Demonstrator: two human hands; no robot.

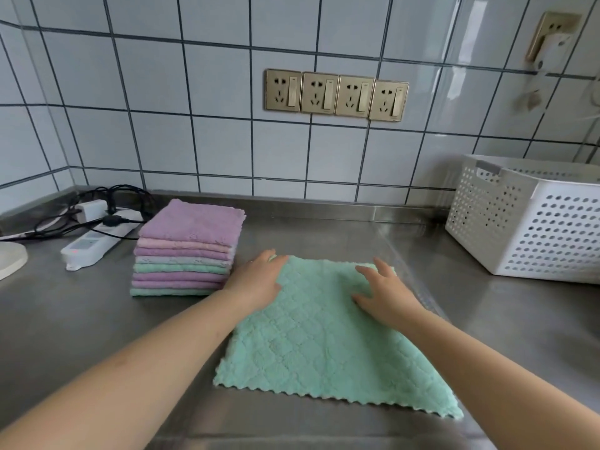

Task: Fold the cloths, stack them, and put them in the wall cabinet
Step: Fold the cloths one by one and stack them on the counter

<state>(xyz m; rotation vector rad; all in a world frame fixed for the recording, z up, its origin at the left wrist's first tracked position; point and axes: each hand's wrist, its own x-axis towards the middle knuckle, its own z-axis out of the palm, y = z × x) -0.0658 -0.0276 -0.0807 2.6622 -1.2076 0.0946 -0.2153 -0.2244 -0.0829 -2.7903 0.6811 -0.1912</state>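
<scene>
Though flat, cloth (324, 336) beneath fingers (370, 271)

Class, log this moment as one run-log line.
step: flattening | left hand, right hand: flat on green cloth | folded stack: left | basket: right

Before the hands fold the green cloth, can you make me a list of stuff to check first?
1. Square mint-green quilted cloth lies flat: ok.
2. Left hand rests on its far left corner: ok.
3. Right hand rests near its far right corner: ok.
4. Stack of folded purple, pink and green cloths looks tidy: ok.
5. Bare steel counter around the cloth: ok.
6. Wall cabinet open: cannot tell, not in view.
</scene>
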